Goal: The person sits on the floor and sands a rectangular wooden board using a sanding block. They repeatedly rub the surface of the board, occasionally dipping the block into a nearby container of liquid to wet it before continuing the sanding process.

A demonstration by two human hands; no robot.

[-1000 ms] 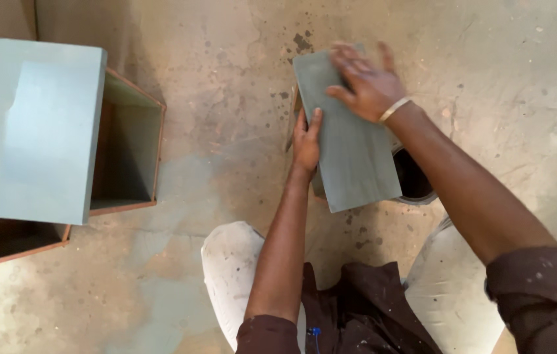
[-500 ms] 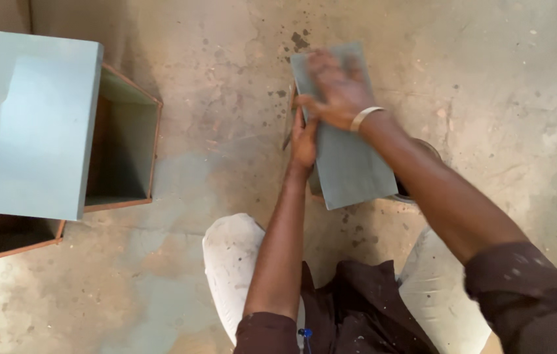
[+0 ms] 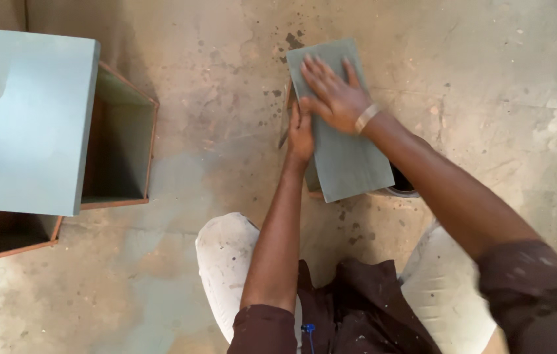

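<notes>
Head view: a grey-green painted board [image 3: 341, 124] lies tilted over a dark round container [image 3: 402, 183] on the concrete floor [image 3: 213, 118], its near end propped on the container's rim and its far end reaching away from the person. The right hand [image 3: 332, 96] lies flat on the upper face of the board, fingers spread and pressing down, with a pale band at the wrist. The left hand [image 3: 301, 131] grips the board's left edge, fingers curled around it; what the fingertips do underneath is hidden.

Risks, as a judgement from this pose: the board rests on a narrow support, so a hard push from the spread right hand towards the far end could tip it or slide it off the container. The container could also shift on the dusty floor, since nothing appears to brace it. If the paint is not fully dry, the flat palm could smear it; the surface looks matt, but that cannot be told for certain. The left hand sits close to a thin wooden edge, where a slip could pinch the fingers.

To the left, well apart, open painted boxes [image 3: 118, 141] stand with a matching panel [image 3: 26, 121] lying across them.
</notes>
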